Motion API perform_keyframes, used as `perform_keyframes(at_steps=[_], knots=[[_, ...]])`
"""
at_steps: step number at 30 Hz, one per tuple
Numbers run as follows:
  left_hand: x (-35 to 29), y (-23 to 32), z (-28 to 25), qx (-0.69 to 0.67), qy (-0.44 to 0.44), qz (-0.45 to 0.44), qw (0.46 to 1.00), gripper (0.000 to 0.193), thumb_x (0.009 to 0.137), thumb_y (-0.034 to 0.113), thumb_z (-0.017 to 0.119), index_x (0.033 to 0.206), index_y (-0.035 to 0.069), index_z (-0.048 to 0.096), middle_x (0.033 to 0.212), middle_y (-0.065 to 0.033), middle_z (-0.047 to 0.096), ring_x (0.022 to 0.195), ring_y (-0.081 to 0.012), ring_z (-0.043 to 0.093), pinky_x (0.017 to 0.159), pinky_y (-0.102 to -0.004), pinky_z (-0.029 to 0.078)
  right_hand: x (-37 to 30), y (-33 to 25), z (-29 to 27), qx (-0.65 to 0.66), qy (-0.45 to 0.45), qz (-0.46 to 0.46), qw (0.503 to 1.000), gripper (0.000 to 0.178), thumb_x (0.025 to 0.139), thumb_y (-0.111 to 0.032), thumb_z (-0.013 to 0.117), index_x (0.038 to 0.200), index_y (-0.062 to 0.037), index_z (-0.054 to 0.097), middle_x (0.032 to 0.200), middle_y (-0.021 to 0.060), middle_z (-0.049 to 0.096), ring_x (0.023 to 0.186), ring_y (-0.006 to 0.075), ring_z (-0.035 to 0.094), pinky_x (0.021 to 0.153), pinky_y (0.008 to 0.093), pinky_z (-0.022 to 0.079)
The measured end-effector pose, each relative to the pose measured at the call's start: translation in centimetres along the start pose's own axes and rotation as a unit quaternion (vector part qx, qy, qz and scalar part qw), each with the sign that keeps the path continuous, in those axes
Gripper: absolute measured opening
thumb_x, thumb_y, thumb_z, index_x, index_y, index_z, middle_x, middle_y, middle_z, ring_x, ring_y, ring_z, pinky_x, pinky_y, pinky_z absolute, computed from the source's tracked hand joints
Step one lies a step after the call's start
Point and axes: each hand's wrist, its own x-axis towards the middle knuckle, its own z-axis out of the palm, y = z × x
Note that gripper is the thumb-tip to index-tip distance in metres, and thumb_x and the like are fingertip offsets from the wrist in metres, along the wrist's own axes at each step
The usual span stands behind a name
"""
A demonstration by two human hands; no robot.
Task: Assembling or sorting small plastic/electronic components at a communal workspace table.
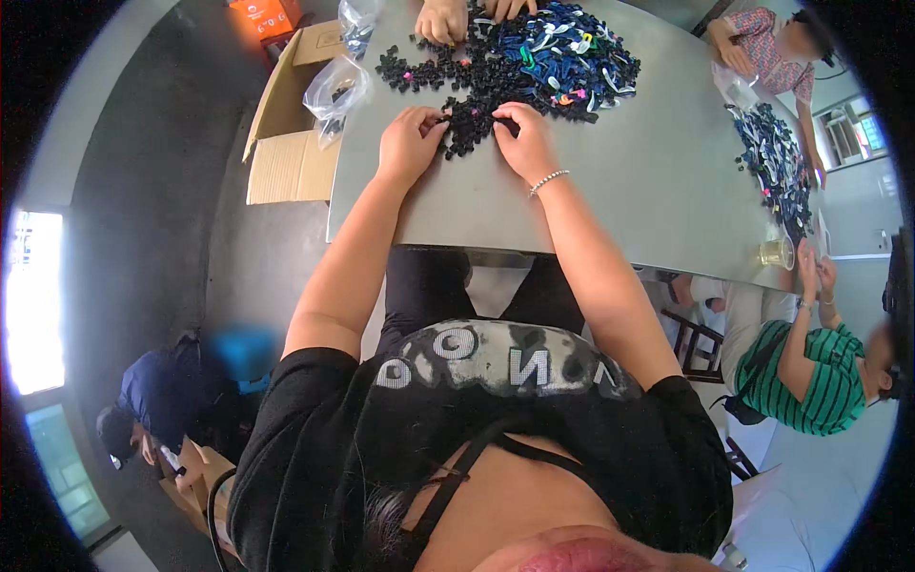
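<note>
A pile of small black plastic pieces (464, 133) lies on the metal-grey table between my hands. My left hand (410, 145) is at the pile's left edge, thumb and fingers closed on a small black piece. On the right edge, my right hand (527, 145) has thumb and forefinger curled around a small black piece, partly hidden by the fingers. A beaded bracelet (549, 181) circles my right wrist. Behind the black pieces spreads a larger heap of dark blue, white and black plastic parts (572, 62), with a few green and pink ones.
Across the table another person's hands (442, 21) work in the black pieces. A cardboard box (291, 164) and clear plastic bags (338, 93) stand at the left edge. On the right are a second heap (777, 162), a cup of yellowish liquid (776, 253) and seated people.
</note>
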Motion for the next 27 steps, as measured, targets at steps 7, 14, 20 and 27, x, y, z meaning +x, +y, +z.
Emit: perform_keyframes(at_steps=[7, 14, 20, 27], knots=[[-0.3, -0.2, -0.4, -0.058, 0.044, -0.030, 0.997, 0.031, 0.076, 0.010, 0.064, 0.107, 0.007, 0.065, 0.095, -0.0084, 0.061, 0.077, -0.0190, 0.063, 0.073, -0.0293, 0.051, 0.2, 0.0, 0.1, -0.029, 0.014, -0.008, 0.999, 0.014, 0.077, -0.007, 0.067, 0.090, -0.0053, 0.067, 0.100, 0.0102, 0.066, 0.095, 0.0267, 0.063, 0.086, 0.0344, 0.049], [-0.3, -0.5, 0.0, 0.009, 0.056, 0.014, 0.998, 0.024, 0.075, 0.010, 0.066, 0.098, 0.004, 0.066, 0.094, -0.0102, 0.061, 0.076, -0.0198, 0.064, 0.071, -0.0304, 0.052, 0.1, -0.4, -0.1, -0.010, 0.010, -0.004, 1.000, 0.010, 0.075, -0.006, 0.066, 0.084, -0.0044, 0.067, 0.095, 0.0108, 0.067, 0.091, 0.0279, 0.063, 0.083, 0.0357, 0.050], [-0.3, 0.0, -0.1, -0.018, 0.044, -0.041, 0.998, 0.022, 0.074, 0.012, 0.067, 0.094, 0.004, 0.065, 0.084, -0.0085, 0.062, 0.072, -0.0207, 0.064, 0.071, -0.0316, 0.052, 0.2, -0.3, -0.1, 0.000, 0.011, 0.004, 1.000, 0.008, 0.073, -0.006, 0.065, 0.081, -0.0041, 0.066, 0.092, 0.0119, 0.066, 0.090, 0.0294, 0.063, 0.082, 0.0374, 0.050], [-0.2, 0.7, 0.1, 0.021, 0.064, -0.040, 0.997, 0.038, 0.072, 0.018, 0.067, 0.108, 0.004, 0.063, 0.092, -0.0114, 0.062, 0.085, -0.0250, 0.063, 0.078, -0.0348, 0.050, 0.2, -0.6, -0.3, -0.005, 0.006, 0.007, 1.000, 0.007, 0.074, -0.005, 0.064, 0.081, -0.0046, 0.066, 0.092, 0.0111, 0.066, 0.088, 0.0284, 0.063, 0.080, 0.0363, 0.051]])
